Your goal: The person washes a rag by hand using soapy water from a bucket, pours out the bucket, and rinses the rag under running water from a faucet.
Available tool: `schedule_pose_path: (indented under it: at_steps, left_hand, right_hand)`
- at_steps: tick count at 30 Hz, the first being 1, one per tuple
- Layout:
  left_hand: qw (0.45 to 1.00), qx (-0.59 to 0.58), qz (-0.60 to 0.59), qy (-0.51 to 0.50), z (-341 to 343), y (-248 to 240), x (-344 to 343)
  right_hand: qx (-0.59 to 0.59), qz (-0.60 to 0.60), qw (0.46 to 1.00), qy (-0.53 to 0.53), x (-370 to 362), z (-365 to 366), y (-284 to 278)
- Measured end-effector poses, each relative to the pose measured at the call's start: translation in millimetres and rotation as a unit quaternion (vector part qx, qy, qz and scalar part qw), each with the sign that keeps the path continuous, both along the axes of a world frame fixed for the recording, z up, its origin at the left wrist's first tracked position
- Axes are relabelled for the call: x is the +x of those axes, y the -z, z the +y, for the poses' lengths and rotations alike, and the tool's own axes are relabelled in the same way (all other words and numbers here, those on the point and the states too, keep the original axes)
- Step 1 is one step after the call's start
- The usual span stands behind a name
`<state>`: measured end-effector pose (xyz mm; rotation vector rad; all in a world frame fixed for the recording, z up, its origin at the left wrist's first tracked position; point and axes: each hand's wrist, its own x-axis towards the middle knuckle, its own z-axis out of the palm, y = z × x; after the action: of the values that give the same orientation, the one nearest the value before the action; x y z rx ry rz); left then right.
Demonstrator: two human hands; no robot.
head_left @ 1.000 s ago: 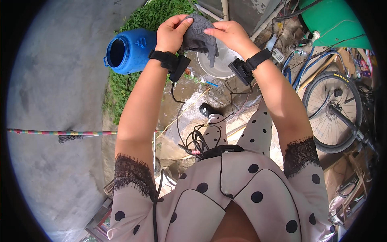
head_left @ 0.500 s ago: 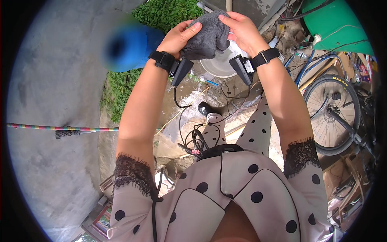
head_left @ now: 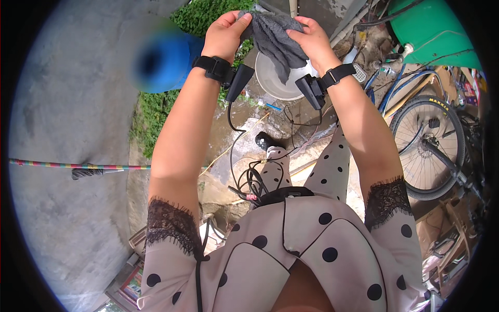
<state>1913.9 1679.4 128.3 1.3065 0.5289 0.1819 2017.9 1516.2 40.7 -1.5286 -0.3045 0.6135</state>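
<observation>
A dark grey cloth hangs between my two hands at the top of the head view, its lower corner drooping. My left hand pinches its upper left corner between thumb and fingers. On the other side, my right hand grips the upper right edge, thumb and fingers closed on it. Below the cloth is a pale round basin, partly covered by it. Each wrist wears a black strap with a small black device and a cable.
A blurred blue object is at upper left, near green plants. A striped pole crosses the left side. At right are a bicycle wheel and a large green container. Black cables hang before my waist.
The cloth was bunched and folded; now it is spread thinner with a corner hanging down. My left hand has moved up and slightly left, my right hand slightly to the right.
</observation>
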Motion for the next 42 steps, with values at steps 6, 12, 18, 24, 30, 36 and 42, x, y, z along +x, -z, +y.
schedule_pose_path:
  at_steps: [6,12,18,24,30,36,42]
  left_hand:
    - [0.999,0.039,0.000,-0.013,-6,-10,20]
    - [0.995,0.020,0.085,-0.052,10,-5,37]
    - [0.973,-0.188,0.133,0.015,-19,-18,32]
    - [0.959,-0.271,0.086,-0.004,-27,0,21]
    - [0.960,-0.254,0.106,-0.048,-24,11,10]
    - [0.963,-0.225,0.123,-0.086,-36,17,8]
    - [0.963,-0.235,0.127,-0.034,-40,34,1]
  right_hand:
    - [-0.047,-0.017,0.997,-0.061,6,-9,-8]
    - [0.005,0.048,0.999,-0.005,-3,-6,-39]
    - [0.225,0.219,0.949,-0.019,-18,-5,-63]
    - [0.309,0.164,0.937,-0.013,-39,2,-71]
    - [0.309,0.188,0.932,0.040,-41,0,-54]
    - [0.194,0.105,0.974,0.048,-55,9,-38]
    - [0.185,0.141,0.971,0.048,-60,15,-35]
